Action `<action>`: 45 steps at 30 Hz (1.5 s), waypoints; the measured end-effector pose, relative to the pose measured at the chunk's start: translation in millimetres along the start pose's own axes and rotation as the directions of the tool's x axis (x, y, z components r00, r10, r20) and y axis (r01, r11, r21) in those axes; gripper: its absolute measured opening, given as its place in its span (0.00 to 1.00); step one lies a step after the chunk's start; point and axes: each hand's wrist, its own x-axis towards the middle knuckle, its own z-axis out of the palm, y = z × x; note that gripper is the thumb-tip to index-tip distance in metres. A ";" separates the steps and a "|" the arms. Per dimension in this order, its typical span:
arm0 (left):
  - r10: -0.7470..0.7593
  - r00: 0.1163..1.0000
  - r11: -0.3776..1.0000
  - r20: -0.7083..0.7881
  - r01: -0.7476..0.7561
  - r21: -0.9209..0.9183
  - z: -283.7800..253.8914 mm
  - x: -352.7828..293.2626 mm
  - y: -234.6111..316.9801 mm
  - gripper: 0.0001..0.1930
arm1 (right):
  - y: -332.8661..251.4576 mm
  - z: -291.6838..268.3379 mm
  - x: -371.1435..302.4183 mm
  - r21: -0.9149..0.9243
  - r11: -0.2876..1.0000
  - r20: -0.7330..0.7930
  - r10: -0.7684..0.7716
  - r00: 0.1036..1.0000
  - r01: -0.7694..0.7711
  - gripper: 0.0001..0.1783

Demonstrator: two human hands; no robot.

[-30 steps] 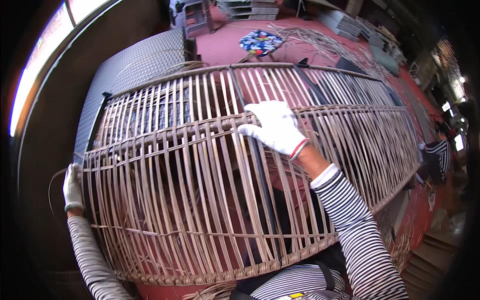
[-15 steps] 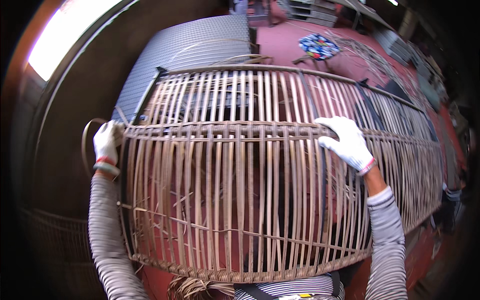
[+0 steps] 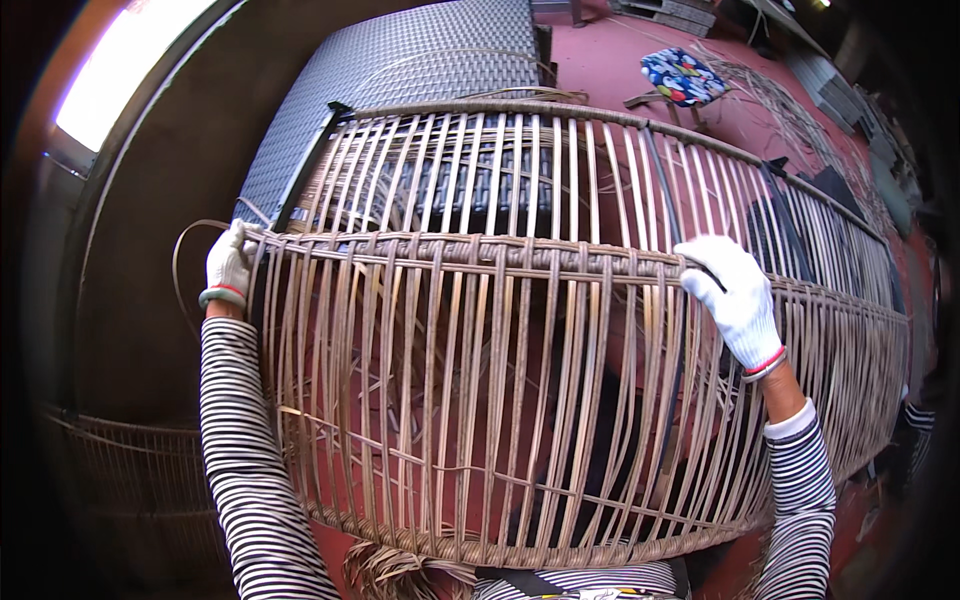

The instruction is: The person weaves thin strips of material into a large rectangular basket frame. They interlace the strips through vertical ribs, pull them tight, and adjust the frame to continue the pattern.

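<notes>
A large frame of upright brown rattan-like strips (image 3: 480,360) stretches in front of me, with a thick woven crossbar (image 3: 560,258) running across its middle. My left hand (image 3: 232,265), in a white knitted glove, is closed at the crossbar's left end on thin weaving strands. A loose strand (image 3: 178,262) loops out to the left of that hand. My right hand (image 3: 738,300), gloved likewise, straddles the crossbar farther right. Its fingers curl over the upper side and its thumb lies at the lower side. The left fingertips are partly hidden.
Behind the frame stands a grey woven surface (image 3: 430,50). A stool with a colourful patterned seat (image 3: 685,78) sits on the red floor. Loose strips (image 3: 790,120) lie beyond it. A bundle of strips (image 3: 400,570) hangs near my lap. Another slatted frame (image 3: 130,475) is at lower left.
The view has shifted, so the far edge and stool sit differently in the picture. Both hands remain at about the same places along the crossbar, the right fingers slightly more curled.
</notes>
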 end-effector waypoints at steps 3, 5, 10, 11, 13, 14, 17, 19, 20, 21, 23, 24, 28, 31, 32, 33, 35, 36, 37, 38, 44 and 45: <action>0.067 0.998 0.991 0.005 -0.066 -0.120 -6.0 7.1 -8.5 0.16 | -38.9 2.6 17.7 -0.085 0.978 -0.042 -0.195 0.980 0.191 0.28; 0.042 0.999 0.997 0.006 -0.041 -0.065 -8.1 10.7 -8.8 0.15 | -71.2 29.7 30.2 -0.086 0.929 0.021 -0.359 0.933 0.359 0.28; 0.022 0.997 0.991 -0.075 -0.032 -0.132 2.9 11.3 -1.4 0.15 | -103.1 75.4 48.8 -0.194 0.918 0.151 -0.322 0.935 0.347 0.15; 0.100 0.992 0.993 -0.081 -0.105 -0.053 5.5 9.0 3.1 0.15 | -99.4 74.4 53.7 -0.169 0.930 0.194 -0.293 0.936 0.326 0.16; 0.134 0.986 0.990 -0.098 -0.130 0.048 15.4 7.6 12.0 0.15 | -89.6 67.0 63.2 -0.084 0.955 0.241 -0.258 0.936 0.285 0.18; 0.196 0.977 0.979 -0.089 -0.190 0.073 21.1 7.8 15.0 0.15 | -83.0 61.6 71.7 -0.014 0.967 0.306 -0.238 0.922 0.255 0.23; 0.154 0.980 0.987 -0.127 -0.148 0.057 32.1 10.2 23.4 0.15 | -74.9 58.4 71.7 0.042 0.973 0.347 -0.229 0.910 0.229 0.26; 0.127 0.988 0.988 -0.090 -0.118 0.098 34.8 12.2 21.5 0.16 | -71.9 61.9 69.1 0.161 0.976 0.315 -0.189 0.930 0.144 0.24; 0.055 0.992 0.996 -0.113 -0.046 0.076 32.8 13.5 21.5 0.15 | -71.2 63.6 69.2 0.238 0.962 0.292 -0.199 0.936 0.131 0.24; 0.059 0.994 0.998 -0.091 -0.056 0.037 33.2 13.1 15.0 0.15 | -72.3 62.5 66.4 0.228 0.965 0.263 -0.191 0.946 0.131 0.24; 0.165 0.981 0.985 -0.101 -0.160 0.059 27.9 12.7 9.1 0.15 | -77.9 55.9 68.6 0.175 0.978 0.328 -0.167 0.930 0.115 0.23; -0.005 1.000 0.998 -0.011 0.004 -0.067 22.5 14.4 10.3 0.12 | -82.7 53.5 72.8 0.144 0.983 0.353 -0.161 0.922 0.117 0.23; -0.061 0.997 0.985 -0.039 0.054 -0.161 12.0 25.7 -4.3 0.14 | -113.3 34.3 99.4 0.309 0.945 0.494 -0.062 0.867 -0.109 0.28; -0.145 0.988 0.984 -0.049 0.139 -0.112 1.5 29.9 -7.8 0.14 | -153.8 74.5 106.3 0.212 0.954 0.342 -0.277 0.898 0.214 0.31; -0.091 0.995 0.989 -0.033 0.087 -0.120 0.3 30.3 -8.6 0.14 | -170.7 98.8 102.3 0.066 0.935 0.257 -0.355 0.899 0.350 0.25; -0.078 0.997 0.995 -0.028 0.076 -0.061 -1.8 29.5 -7.8 0.14 | -181.7 113.9 100.4 -0.053 0.951 0.291 -0.279 0.915 0.306 0.25; -0.087 0.996 0.996 -0.037 0.085 -0.034 -2.9 25.6 -8.0 0.15 | -193.7 132.2 94.0 -0.273 0.921 0.325 -0.182 0.928 0.277 0.23; -0.107 0.994 0.991 -0.029 0.104 -0.083 -2.3 24.1 -7.3 0.15 | -196.0 137.6 93.4 -0.365 0.876 0.315 -0.202 0.927 0.315 0.21; -0.067 0.994 0.998 -0.083 0.068 0.010 0.9 21.5 -10.2 0.15 | -198.1 142.0 94.7 -0.375 0.884 0.294 -0.173 0.940 0.280 0.15; -0.106 0.988 0.994 -0.112 0.109 0.021 1.9 19.3 -9.2 0.15 | -201.4 145.7 97.0 -0.348 0.911 0.245 -0.140 0.959 0.222 0.10; -0.097 0.936 0.970 -0.339 0.165 0.179 29.4 -6.1 10.2 0.19 | -205.6 146.2 103.6 -0.366 0.892 0.300 -0.159 0.941 0.267 0.08; -0.112 0.927 0.940 -0.359 0.216 0.263 33.1 -17.6 24.8 0.20 | -203.9 147.2 105.2 -0.365 0.892 0.285 -0.165 0.944 0.266 0.08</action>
